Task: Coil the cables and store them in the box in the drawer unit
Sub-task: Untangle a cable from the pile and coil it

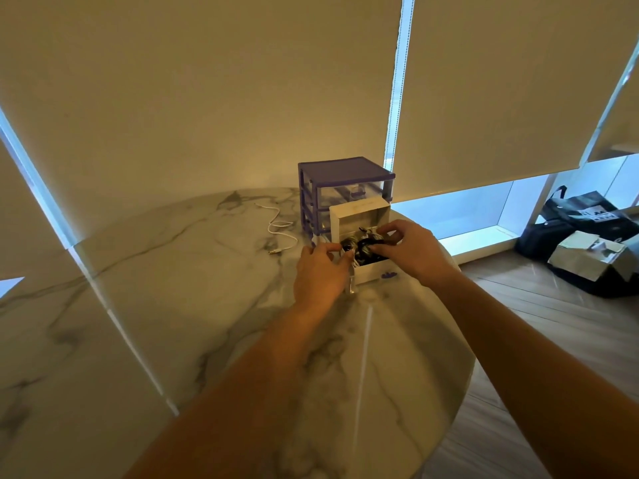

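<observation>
A purple-framed drawer unit with clear drawers stands at the far edge of the round marble table. Its bottom drawer is pulled out and holds an open white box with its lid tilted up. Coiled black cables lie inside the box. My right hand pinches the black cable bundle over the box. My left hand holds the box's left front corner, its fingers curled on the rim. A loose white cable lies uncoiled on the table, left of the unit.
Roller blinds cover the windows behind the table. On the wooden floor at the right sit a black bag and an open cardboard box. The table's right edge runs close beside the drawer.
</observation>
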